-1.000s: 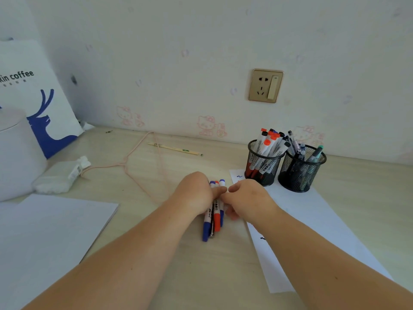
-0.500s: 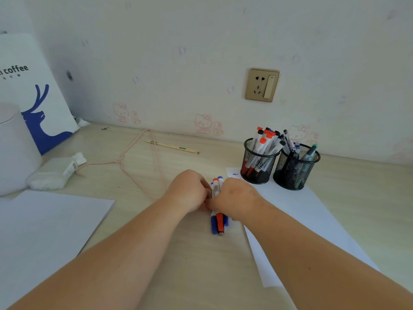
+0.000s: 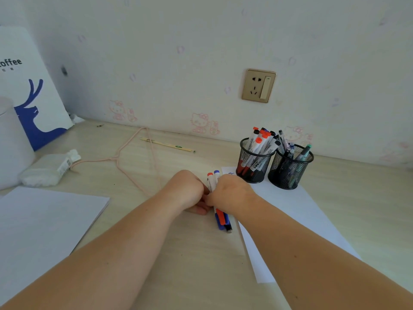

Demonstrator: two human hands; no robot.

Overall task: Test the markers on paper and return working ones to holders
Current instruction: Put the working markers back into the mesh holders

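Observation:
A small bundle of markers (image 3: 221,218) with red, blue and black ends lies on the desk, its caps pointing toward the wall. My left hand (image 3: 185,190) and my right hand (image 3: 232,193) meet over the middle of the bundle, fingers curled around it from both sides. A white test sheet (image 3: 297,215) lies to the right, partly under my right forearm. At its far end stand two black mesh holders: the left holder (image 3: 253,166) packed with red and black capped markers, the right holder (image 3: 290,173) with several pens.
A stack of white paper (image 3: 42,229) lies at the left front. A pink cord (image 3: 125,162), a chopstick-like stick (image 3: 167,144), a wrapped white packet (image 3: 48,171), a white coffee bag (image 3: 29,90) and a white container (image 3: 11,139) sit at the left back.
Both hands have closed in around the marker bundle and gathered it. The bundle has shifted slightly right, toward the sheet, and the camera has tilted a little.

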